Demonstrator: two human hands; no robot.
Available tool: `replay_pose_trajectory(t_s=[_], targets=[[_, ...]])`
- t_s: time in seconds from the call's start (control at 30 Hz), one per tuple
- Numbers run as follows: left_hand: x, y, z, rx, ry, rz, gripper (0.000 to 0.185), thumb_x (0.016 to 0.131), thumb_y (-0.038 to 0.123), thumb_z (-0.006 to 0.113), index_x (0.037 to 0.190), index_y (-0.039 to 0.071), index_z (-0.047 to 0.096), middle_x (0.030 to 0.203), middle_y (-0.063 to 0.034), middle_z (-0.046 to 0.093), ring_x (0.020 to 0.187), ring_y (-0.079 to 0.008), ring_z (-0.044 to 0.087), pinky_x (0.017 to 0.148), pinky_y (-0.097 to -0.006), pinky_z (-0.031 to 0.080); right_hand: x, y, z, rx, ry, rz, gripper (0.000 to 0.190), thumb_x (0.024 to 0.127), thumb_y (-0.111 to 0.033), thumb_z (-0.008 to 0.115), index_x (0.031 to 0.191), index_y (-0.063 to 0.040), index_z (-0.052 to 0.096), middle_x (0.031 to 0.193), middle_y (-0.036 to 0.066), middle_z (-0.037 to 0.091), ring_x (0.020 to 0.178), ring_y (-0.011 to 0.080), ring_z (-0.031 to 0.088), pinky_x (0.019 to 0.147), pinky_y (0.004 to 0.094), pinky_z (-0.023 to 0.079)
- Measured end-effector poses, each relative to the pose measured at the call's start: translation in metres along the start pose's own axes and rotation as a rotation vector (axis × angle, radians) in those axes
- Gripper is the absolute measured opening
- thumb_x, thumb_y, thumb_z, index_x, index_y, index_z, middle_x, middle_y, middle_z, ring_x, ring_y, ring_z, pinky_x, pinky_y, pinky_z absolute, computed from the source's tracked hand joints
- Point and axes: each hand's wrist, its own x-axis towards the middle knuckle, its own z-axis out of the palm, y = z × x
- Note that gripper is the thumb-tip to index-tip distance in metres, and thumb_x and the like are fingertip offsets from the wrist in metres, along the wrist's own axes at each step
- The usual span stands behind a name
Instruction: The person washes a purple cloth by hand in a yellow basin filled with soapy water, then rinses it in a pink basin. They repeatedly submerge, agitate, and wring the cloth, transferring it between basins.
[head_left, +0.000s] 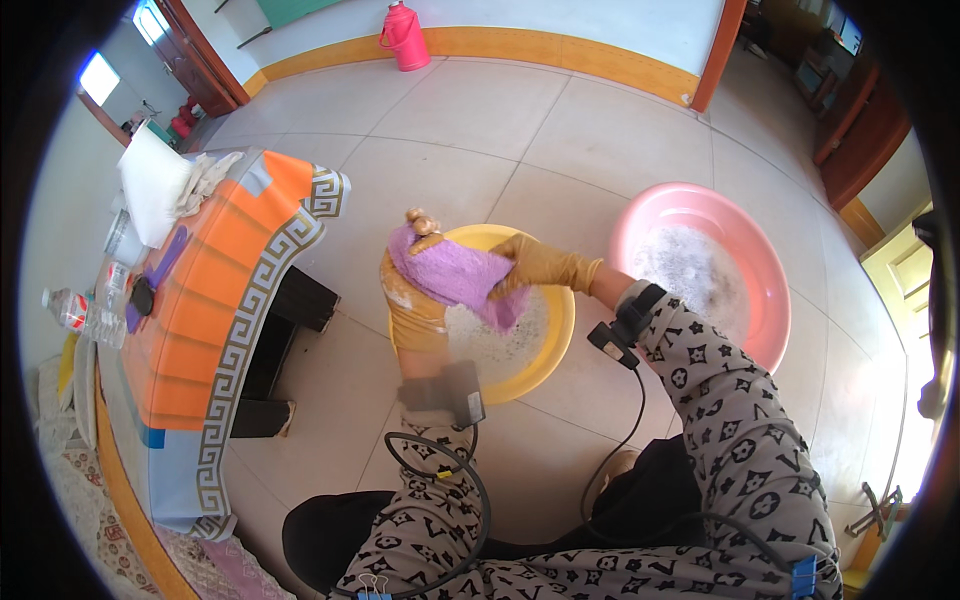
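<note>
A purple cloth is stretched between my two gloved hands. My left hand, in a tan rubber glove with foam on it, has the cloth's left end across its palm and fingers. My right hand, gloved the same way, grips the other end, and a corner hangs below it. Both are over a yellow basin holding cloudy, sudsy water. Part of the basin's rim is hidden behind my hands and left forearm.
A pink basin with foamy water stands at right. To the left is a table with an orange patterned tablecloth, carrying plastic bottles and a purple-handled brush. A pink thermos flask stands by the far wall. Cables run from my wrists.
</note>
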Motion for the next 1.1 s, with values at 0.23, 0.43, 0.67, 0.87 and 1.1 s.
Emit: replay_pose_trajectory(t_s=[0.23, 0.43, 0.67, 0.87, 1.1], targets=[[-0.016, -0.003, -0.013, 0.431, 0.716, 0.097, 0.055, 0.090, 0.033, 0.052, 0.130, -0.002, 0.040, 0.125, -0.0180, 0.049, 0.123, -0.0314, 0.045, 0.102, -0.0459, 0.041, 0.002, 0.010, -0.042, 0.572, 0.611, -0.053, 0.049, 0.078, 0.004, 0.054, 0.125, -0.009, 0.055, 0.086, 0.010, 0.066, 0.064, 0.0108, 0.062, 0.052, 0.0221, 0.051], [-0.019, -0.042, -0.048, -0.024, 0.407, -0.235, 0.076, 0.084, 0.051, 0.058, 0.134, -0.002, 0.036, 0.136, -0.0196, 0.041, 0.126, -0.0332, 0.040, 0.102, -0.0490, 0.041, -0.006, -0.018, 0.023, 0.151, 0.431, -0.295, 0.049, 0.076, -0.001, 0.052, 0.124, -0.012, 0.056, 0.091, 0.008, 0.067, 0.076, 0.0160, 0.064, 0.065, 0.0320, 0.053], [-0.033, -0.093, -0.080, 1.284, 0.239, 0.082, 0.046, 0.095, 0.035, 0.051, 0.130, 0.008, 0.042, 0.128, -0.0107, 0.051, 0.118, -0.0258, 0.051, 0.097, -0.0405, 0.046, 0.006, -0.030, 0.038, -0.456, 0.531, 0.113, 0.026, 0.083, -0.034, 0.062, 0.087, -0.009, 0.066, 0.093, 0.015, 0.066, 0.079, 0.0347, 0.062, 0.072, 0.0418, 0.050], [-0.027, -0.079, -0.095, 0.164, 0.426, -0.158, 0.043, 0.097, 0.047, 0.042, 0.119, 0.012, 0.051, 0.117, -0.0087, 0.057, 0.110, -0.0240, 0.056, 0.095, -0.0404, 0.046, 0.000, -0.011, 0.051, -0.455, 0.785, -0.171, 0.027, 0.083, -0.033, 0.062, 0.085, -0.007, 0.066, 0.083, 0.012, 0.063, 0.077, 0.0319, 0.063, 0.066, 0.0402, 0.051], [-0.028, -0.084, -0.088, 0.452, 0.325, -0.144, 0.040, 0.098, 0.047, 0.040, 0.112, 0.012, 0.052, 0.107, -0.0059, 0.057, 0.098, -0.0226, 0.058, 0.089, -0.0398, 0.048, 0.006, -0.017, 0.053, -0.510, 1.082, -0.072, 0.020, 0.083, -0.028, 0.064, 0.084, -0.009, 0.067, 0.081, 0.011, 0.062, 0.071, 0.0309, 0.062, 0.064, 0.0389, 0.051]])
